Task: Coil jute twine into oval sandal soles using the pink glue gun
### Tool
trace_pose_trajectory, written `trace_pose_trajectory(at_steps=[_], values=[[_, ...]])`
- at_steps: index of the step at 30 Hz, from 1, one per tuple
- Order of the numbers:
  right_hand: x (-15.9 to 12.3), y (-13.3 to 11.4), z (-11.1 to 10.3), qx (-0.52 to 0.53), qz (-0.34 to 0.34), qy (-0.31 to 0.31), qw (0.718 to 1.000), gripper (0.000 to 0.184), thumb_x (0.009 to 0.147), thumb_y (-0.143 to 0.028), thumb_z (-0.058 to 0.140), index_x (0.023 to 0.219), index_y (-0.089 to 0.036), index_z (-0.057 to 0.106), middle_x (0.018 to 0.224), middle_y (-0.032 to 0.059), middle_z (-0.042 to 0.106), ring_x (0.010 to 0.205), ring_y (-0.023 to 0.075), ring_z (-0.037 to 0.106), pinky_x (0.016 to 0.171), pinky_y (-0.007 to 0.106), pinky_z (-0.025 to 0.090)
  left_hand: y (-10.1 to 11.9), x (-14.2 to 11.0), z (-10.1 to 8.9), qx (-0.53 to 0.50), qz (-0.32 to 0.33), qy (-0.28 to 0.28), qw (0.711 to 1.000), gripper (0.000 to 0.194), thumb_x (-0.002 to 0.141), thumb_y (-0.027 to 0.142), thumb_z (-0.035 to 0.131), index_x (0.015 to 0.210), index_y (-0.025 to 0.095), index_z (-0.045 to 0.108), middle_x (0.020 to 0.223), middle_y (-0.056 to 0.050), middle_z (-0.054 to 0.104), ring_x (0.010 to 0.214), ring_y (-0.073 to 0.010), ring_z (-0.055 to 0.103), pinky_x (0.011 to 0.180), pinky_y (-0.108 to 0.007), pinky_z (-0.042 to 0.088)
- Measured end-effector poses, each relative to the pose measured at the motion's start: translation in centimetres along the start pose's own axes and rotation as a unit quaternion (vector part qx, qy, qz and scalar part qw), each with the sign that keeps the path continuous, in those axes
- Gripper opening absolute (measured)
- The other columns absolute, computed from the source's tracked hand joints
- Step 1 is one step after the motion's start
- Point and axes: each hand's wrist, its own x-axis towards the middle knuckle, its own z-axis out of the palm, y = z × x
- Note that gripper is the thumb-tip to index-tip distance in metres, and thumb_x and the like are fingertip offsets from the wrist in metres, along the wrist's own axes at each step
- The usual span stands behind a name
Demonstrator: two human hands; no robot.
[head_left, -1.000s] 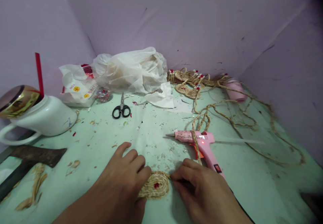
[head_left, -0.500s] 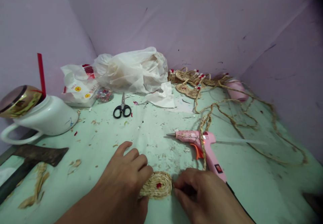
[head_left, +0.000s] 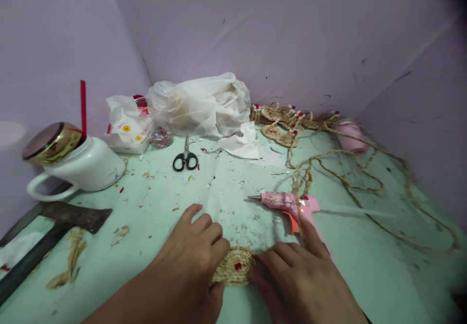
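Observation:
An oval coil of braided straw rope (head_left: 237, 266) with a small red spot at its centre lies flat on the table in front of me. My left hand (head_left: 199, 251) grips its left end, thumb at the near edge and fingers over the far side. At the coil's right edge is my right hand (head_left: 295, 270), thumb and fingertips against the rim, index finger raised beside the loose rope (head_left: 301, 217). That rope runs up across a pink glue gun (head_left: 282, 201), whose small light glows orange. Part of the gun's handle is hidden behind my right hand.
Small black-handled scissors (head_left: 186, 158) lie mid-table. To the left are a white mug (head_left: 97, 163), tipped over with a gold lid by its mouth, and a hatchet (head_left: 82, 217). White plastic bags (head_left: 204, 105), finished straw coils (head_left: 279, 134) and a pink spool (head_left: 350, 136) line the back.
The view has swung slightly left, so everything sits further right. My right hand has gone from a closed pinch at the coil's edge to a wider spread, with its index finger lifted toward the rope.

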Motion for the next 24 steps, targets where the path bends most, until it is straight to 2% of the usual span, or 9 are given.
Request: trace_pose_trajectory(at_steps=[1,3,5,7,8,10,12,19,24], values=[[-0.1,0.0,0.1,0.002,-0.014,-0.011,1.0,0.018,0.07,-0.016,0.063,0.055,-0.022,0.059,0.048,-0.0055,0.057,0.048,0.0147,0.057,0.096,0.046,0.033,-0.1,0.0,-0.1,-0.001,0.004,-0.002,1.0,0.013,0.062,0.021,0.061,0.075,0.021,0.059,0.08,-0.002,0.057,0.083,-0.0222,0.049,0.103,-0.054,0.02],[-0.4,0.2,0.2,-0.008,-0.035,-0.049,0.998,0.017,0.074,-0.014,0.061,0.06,-0.023,0.059,0.053,-0.0046,0.059,0.049,0.0149,0.058,0.075,0.035,0.045,-0.2,0.0,-0.1,-0.001,0.006,0.001,1.0,0.012,0.063,0.023,0.061,0.075,0.021,0.059,0.08,-0.003,0.057,0.082,-0.0221,0.049,0.102,-0.054,0.021],[-0.9,0.3,0.3,-0.018,-0.043,-0.087,0.995,0.015,0.078,-0.014,0.058,0.067,-0.024,0.059,0.058,-0.0043,0.062,0.049,0.0144,0.061,0.051,0.027,0.042,-0.2,0.0,-0.1,-0.002,0.009,0.003,1.0,0.013,0.062,0.024,0.061,0.075,0.02,0.06,0.079,-0.003,0.057,0.082,-0.0223,0.049,0.102,-0.055,0.022],[-1.0,0.2,0.4,-0.031,-0.053,-0.086,0.994,0.007,0.085,-0.02,0.054,0.082,-0.022,0.06,0.06,-0.0041,0.065,0.045,0.0131,0.062,0.04,0.026,0.037,-0.2,-0.1,0.0,-0.003,0.004,0.006,1.0,0.015,0.061,0.024,0.061,0.076,0.02,0.06,0.079,-0.004,0.057,0.083,-0.0229,0.049,0.103,-0.055,0.022],[-1.0,0.0,0.5,-0.037,-0.066,-0.074,0.994,0.012,0.088,-0.026,0.051,0.093,-0.019,0.059,0.06,-0.0037,0.066,0.043,0.0126,0.062,0.038,0.026,0.037,-0.1,-0.1,0.0,-0.004,-0.002,0.006,1.0,0.017,0.061,0.023,0.061,0.077,0.02,0.06,0.08,-0.004,0.058,0.083,-0.0232,0.049,0.104,-0.055,0.021],[-0.5,-0.5,0.6,-0.061,-0.092,-0.051,0.993,0.037,0.09,-0.037,0.047,0.116,-0.011,0.052,0.061,-0.0021,0.067,0.042,0.0128,0.062,0.036,0.026,0.036,-0.1,-0.2,0.1,-0.008,-0.007,0.004,1.0,0.021,0.06,0.021,0.059,0.08,0.019,0.06,0.08,-0.004,0.057,0.084,-0.0234,0.049,0.105,-0.055,0.02],[0.1,-1.2,0.7,-0.096,-0.105,-0.059,0.988,0.046,0.089,-0.041,0.048,0.124,-0.011,0.047,0.06,-0.0016,0.067,0.04,0.0129,0.06,0.035,0.026,0.031,0.0,-0.3,0.2,-0.015,-0.007,0.002,1.0,0.024,0.06,0.019,0.057,0.084,0.018,0.059,0.082,-0.004,0.057,0.085,-0.0232,0.049,0.106,-0.054,0.02],[0.7,-2.4,0.6,-0.127,-0.056,-0.136,0.981,0.034,0.068,-0.033,0.075,0.096,-0.023,0.057,0.063,-0.007,0.065,0.045,0.0152,0.062,0.039,0.03,0.028,0.0,-0.4,-0.6,-0.003,-0.037,-0.043,0.998,0.019,0.065,0.023,0.06,0.083,0.018,0.059,0.085,-0.005,0.056,0.089,-0.0244,0.048,0.105,-0.055,0.019],[0.6,-2.4,0.6,-0.113,-0.028,-0.158,0.981,0.033,0.066,-0.022,0.073,0.092,-0.024,0.052,0.066,-0.0069,0.067,0.047,0.0169,0.064,0.04,0.029,0.026,-0.1,-0.4,-1.4,-0.016,-0.011,-0.062,0.998,0.018,0.068,0.02,0.057,0.086,0.019,0.057,0.089,-0.003,0.055,0.09,-0.0228,0.048,0.105,-0.05,0.022]])
